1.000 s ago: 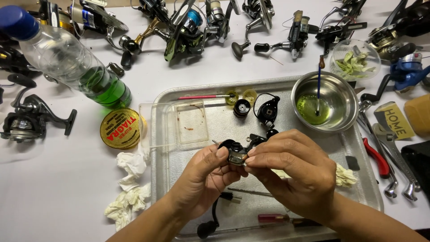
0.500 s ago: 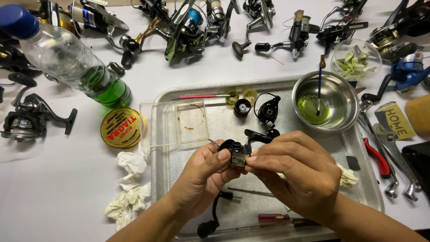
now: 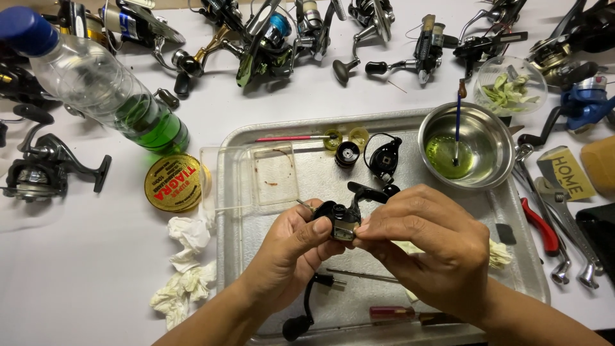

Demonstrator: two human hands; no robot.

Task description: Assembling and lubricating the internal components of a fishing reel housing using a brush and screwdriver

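Clearly both hands meet over the middle of the dented rectangular metal tray (image 3: 512, 256), where a small black fishing-reel body (image 3: 343, 218) is held up off the tray floor, likely so that loose parts would fall into the tray. The left hand (image 3: 288, 250) pinches the reel body from the left with thumb and fingers closed on it, which steadies it; the right hand (image 3: 429, 247) comes in from the right, its fingertips pressed together against the reel's lower right side, as if working a small part that is too tiny to make out. Parts already off the reel lie in the tray just beyond the hands: a black round spool (image 3: 346, 154), a black side cover (image 3: 384, 156) and two yellow-green round pieces (image 3: 346, 136). A black crank handle (image 3: 306, 307) and a red-handled screwdriver (image 3: 400, 313) lie at the near edge, within easy reach. In the tray's far right corner a steel bowl of greenish liquid (image 3: 466, 150) holds a blue-handled brush (image 3: 457, 125) upright. Left of the tray lie crumpled white tissues (image 3: 186, 263), a yellow round spool of line (image 3: 173, 182) and a clear plastic bottle with green liquid (image 3: 96, 86) on its side.
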